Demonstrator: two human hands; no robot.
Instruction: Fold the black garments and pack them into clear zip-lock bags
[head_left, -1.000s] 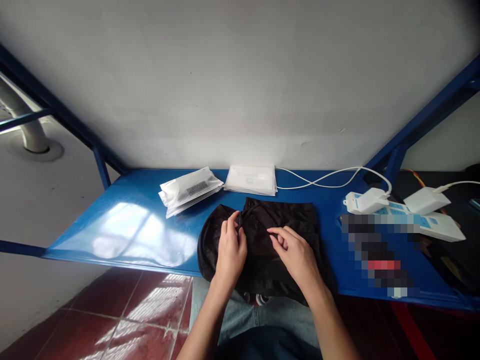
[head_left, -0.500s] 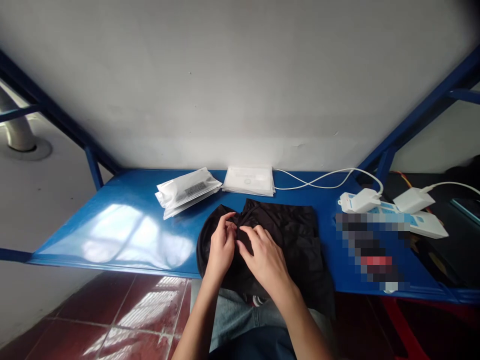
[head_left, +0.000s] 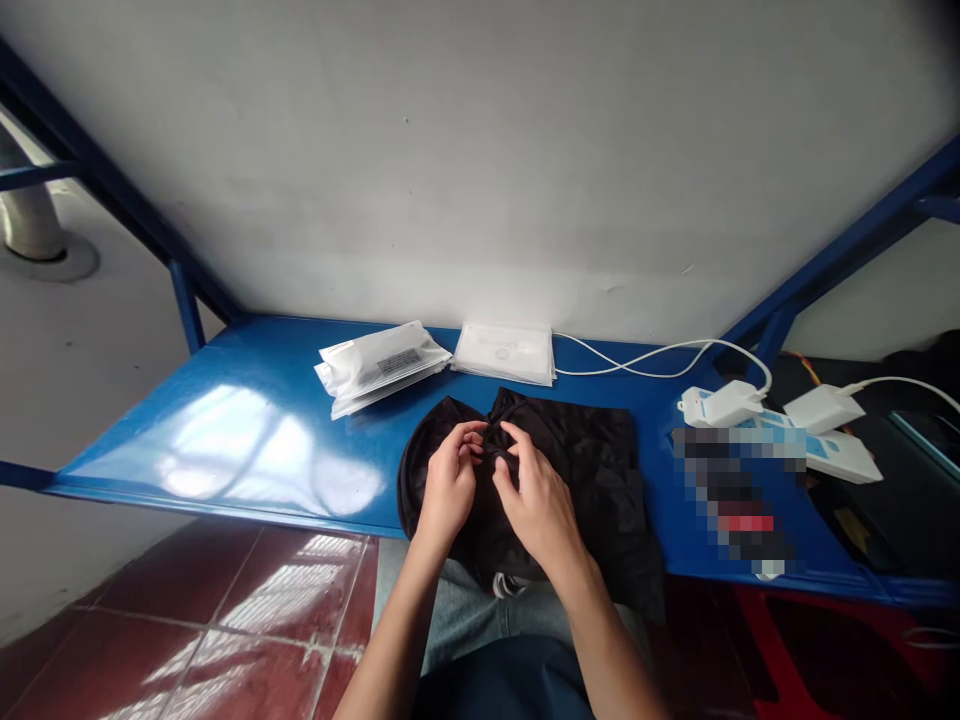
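A black garment (head_left: 600, 450) lies bunched on the blue table, its near edge hanging over toward my lap. My left hand (head_left: 454, 470) has its fingers curled on the cloth near the garment's top middle, pinching a fold. Close beside it, my right hand (head_left: 534, 490) grips the same gathered part between thumb and fingers. Only a narrow gap separates the two hands. Which part of the garment they hold is hard to make out, dark on dark.
White plastic packets (head_left: 382, 365) and a stack of clear-white bags (head_left: 504, 352) lie at the back of the blue table (head_left: 187, 430). On the right sits a white power strip (head_left: 840, 450) with chargers and white cables (head_left: 637, 362), beside a blurred-out patch.
The camera view has shifted slightly. My right hand's index finger now reaches farther forward over the gathered cloth, its thumb lower; my left hand stays at the same fold.
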